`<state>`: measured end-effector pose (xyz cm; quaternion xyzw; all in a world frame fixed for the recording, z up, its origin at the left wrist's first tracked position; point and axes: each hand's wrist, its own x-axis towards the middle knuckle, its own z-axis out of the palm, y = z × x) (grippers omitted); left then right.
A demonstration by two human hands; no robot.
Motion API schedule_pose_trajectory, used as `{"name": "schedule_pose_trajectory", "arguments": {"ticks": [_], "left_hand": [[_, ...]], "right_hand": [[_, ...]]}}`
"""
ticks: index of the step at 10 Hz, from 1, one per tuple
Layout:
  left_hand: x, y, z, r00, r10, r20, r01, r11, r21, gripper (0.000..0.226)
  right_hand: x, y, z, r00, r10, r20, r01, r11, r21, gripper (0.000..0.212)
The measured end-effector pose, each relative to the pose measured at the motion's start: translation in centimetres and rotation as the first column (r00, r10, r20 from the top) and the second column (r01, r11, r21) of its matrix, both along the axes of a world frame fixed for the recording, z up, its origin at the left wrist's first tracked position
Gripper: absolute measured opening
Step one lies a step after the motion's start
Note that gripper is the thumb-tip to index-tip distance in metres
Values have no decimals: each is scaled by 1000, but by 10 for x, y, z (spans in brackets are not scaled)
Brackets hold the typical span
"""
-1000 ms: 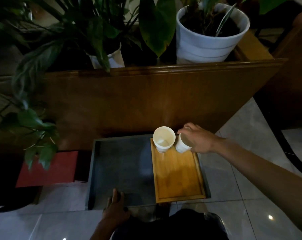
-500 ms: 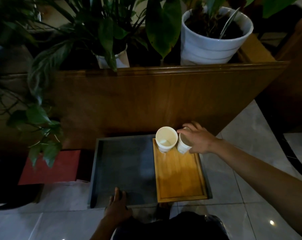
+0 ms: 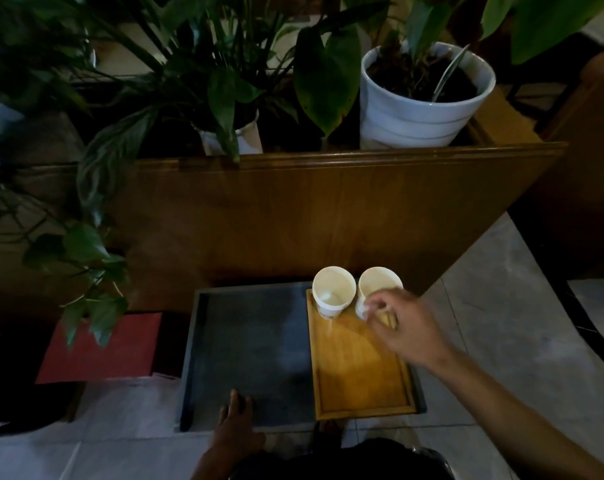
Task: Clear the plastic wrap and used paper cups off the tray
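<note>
Head view: two white paper cups stand upright, mouths up, side by side and almost touching at the far edge of the wooden tray (image 3: 359,375), the left cup (image 3: 333,292) at the far left corner and the right cup (image 3: 378,284) just beside it toward the far right corner. The tray's long axis runs from near to far, and it lies on the right part of a dark slate board (image 3: 248,344) on the floor. The right hand (image 3: 402,327) hovers over the tray with fingers loosely curled, fingertips at the near wall of the right cup and seemingly pinching something pale there; blur keeps me from telling whether that is plastic wrap or the cup itself. The left hand (image 3: 236,422) rests flat, fingers straight, on the board's near edge, holding nothing. The cups are likely very light and thin-walled, easily crushed or tipped; the left one shows a pale residue inside, so a gentle hold around the upper wall below the rim, kept upright, seems wise.
</note>
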<state>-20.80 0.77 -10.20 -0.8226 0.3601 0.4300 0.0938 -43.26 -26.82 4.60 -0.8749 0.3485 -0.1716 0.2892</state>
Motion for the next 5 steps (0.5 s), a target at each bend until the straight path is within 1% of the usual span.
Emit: {"name": "schedule_pose_trajectory", "arguments": {"ticks": [1,2,3,4,5], "left_hand": [[0,0,0,1000,5,-3,-5,1000,-1,85],[-3,-1,0,997,-64,39,64,998,-11,81],[-4,-3,3,995,-80,65,81,997,-12,81],[-4,-4,5,992,-99,81,99,995,-2,81],[-5,-7,6,994,-90,65,87,995,50,84]], "right_hand": [[-11,47,-54,941,116,-319,-74,987,143,40],[-19,73,-117,675,240,-697,-35,955,294,87],[-21,89,-137,614,245,-750,44,939,342,94],[-26,103,-143,654,161,-739,-3,977,211,120],[-31,107,-149,732,-16,-681,22,1000,0,142]]}}
